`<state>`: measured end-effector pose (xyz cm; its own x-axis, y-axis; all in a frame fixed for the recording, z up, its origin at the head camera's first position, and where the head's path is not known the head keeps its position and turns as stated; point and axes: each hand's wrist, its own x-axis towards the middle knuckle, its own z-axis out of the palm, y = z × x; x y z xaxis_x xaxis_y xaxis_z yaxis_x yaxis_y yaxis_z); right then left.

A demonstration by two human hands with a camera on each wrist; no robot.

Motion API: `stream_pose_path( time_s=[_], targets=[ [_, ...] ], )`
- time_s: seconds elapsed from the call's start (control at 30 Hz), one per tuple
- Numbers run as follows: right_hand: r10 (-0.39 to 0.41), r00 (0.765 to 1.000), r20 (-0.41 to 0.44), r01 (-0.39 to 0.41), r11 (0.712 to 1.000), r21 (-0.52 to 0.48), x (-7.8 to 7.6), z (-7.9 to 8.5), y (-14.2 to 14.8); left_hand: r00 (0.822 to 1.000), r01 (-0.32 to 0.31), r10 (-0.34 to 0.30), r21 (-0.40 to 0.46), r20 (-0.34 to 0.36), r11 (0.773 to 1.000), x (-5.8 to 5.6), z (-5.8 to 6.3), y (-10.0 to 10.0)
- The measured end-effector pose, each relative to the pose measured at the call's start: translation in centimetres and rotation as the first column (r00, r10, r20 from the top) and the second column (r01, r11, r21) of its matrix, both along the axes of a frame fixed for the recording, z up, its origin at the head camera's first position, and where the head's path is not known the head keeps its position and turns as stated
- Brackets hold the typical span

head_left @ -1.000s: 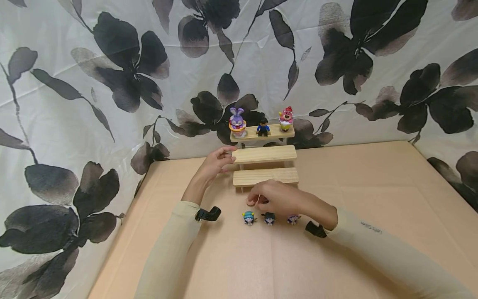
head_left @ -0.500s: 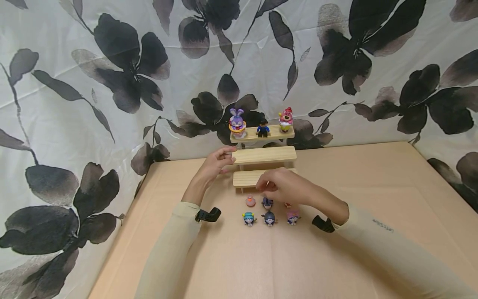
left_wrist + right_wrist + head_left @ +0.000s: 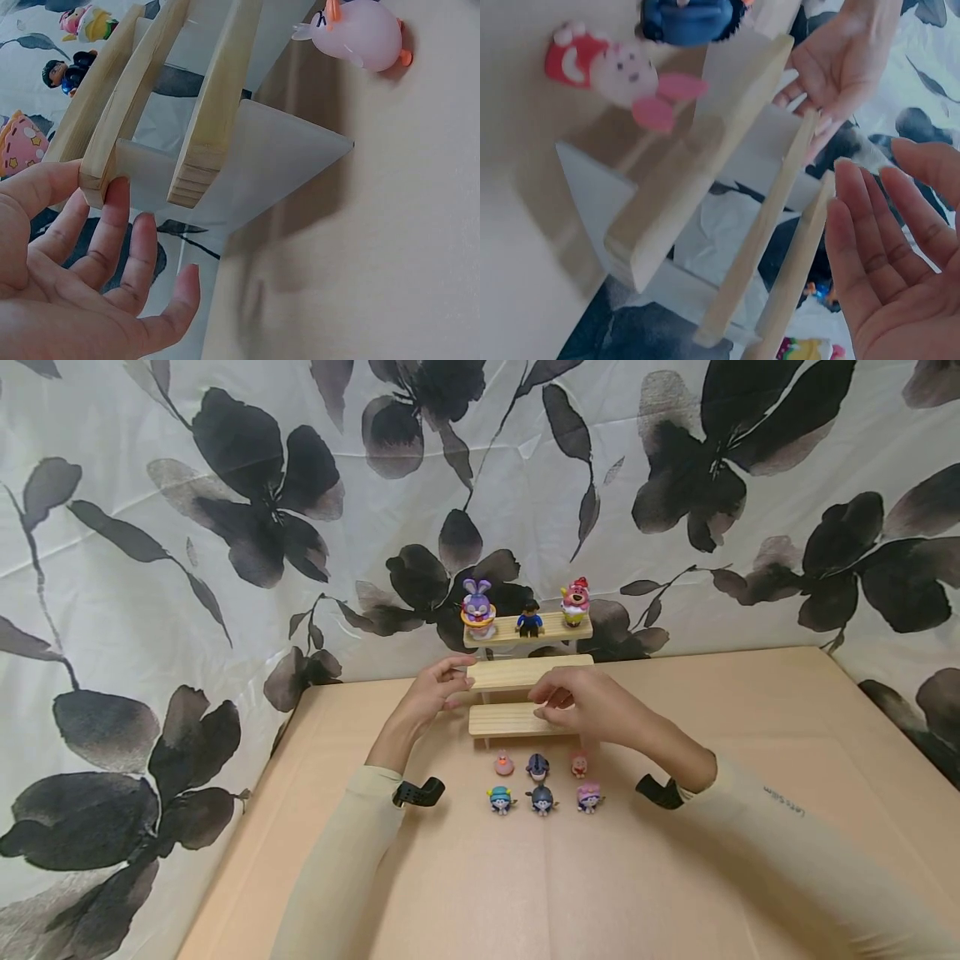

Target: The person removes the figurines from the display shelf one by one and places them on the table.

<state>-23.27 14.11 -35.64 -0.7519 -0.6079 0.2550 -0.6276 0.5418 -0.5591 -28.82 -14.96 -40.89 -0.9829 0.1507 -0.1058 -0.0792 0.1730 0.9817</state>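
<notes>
My left hand [image 3: 426,695] pinches the left end of the middle board of a three-tier wooden display stand [image 3: 504,720], thumb on one face and a fingertip on the other in the left wrist view. Over the right part of the stand hovers my right hand [image 3: 592,703]; its fingers [image 3: 859,244] are loosely bent, with nothing between them. On the top tier stand a purple rabbit figure [image 3: 477,610], a small figure in blue [image 3: 529,620] and a pink bear figure [image 3: 575,602].
Before the stand, a pink duck [image 3: 503,764], a dark blue figure [image 3: 537,767] and a red-and-pink figure [image 3: 579,766] form a row. Nearer are figures with a teal hat [image 3: 499,799], grey hat [image 3: 542,799] and pink hat [image 3: 588,797]. Floral cloth [image 3: 300,527] hangs behind.
My right hand has risen from above the small figures and moved forward and right to the stand, uncovering the row behind. The left hand keeps its place on the board.
</notes>
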Motion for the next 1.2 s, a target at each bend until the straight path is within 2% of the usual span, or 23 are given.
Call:
stream_pose_path(
  time_s=[0.3, 0.5, 0.8, 0.93, 1.2],
  targets=[
    [-0.042, 0.994, -0.099, 0.032, 0.994, -0.102, -1.4, 0.5, 0.9, 1.000, 0.002, -0.002, -0.016, -0.011, 1.000, -0.1, -0.2, 0.0],
    [-0.103, 0.987, -0.121, 0.082, 0.983, -0.166, -2.3, 0.5, 1.1, 1.000, 0.004, -0.004, -0.015, -0.018, 1.000, -0.2, -0.2, -0.2],
    [-0.201, 0.955, -0.217, 0.133, 0.948, -0.291, -3.7, 0.5, 1.6, 1.000, 0.016, -0.017, -0.028, -0.026, 0.999, -0.2, -0.1, -0.1],
    [-0.231, 0.943, -0.242, 0.147, 0.936, -0.320, -4.4, 0.7, 1.9, 1.000, 0.012, -0.013, -0.023, -0.022, 1.000, -0.3, -0.1, -0.1],
    [-0.253, 0.938, -0.237, 0.172, 0.933, -0.317, -5.4, 1.7, 2.2, 1.000, 0.014, -0.014, -0.026, -0.019, 1.000, -0.5, -0.2, -0.2]
  ],
)
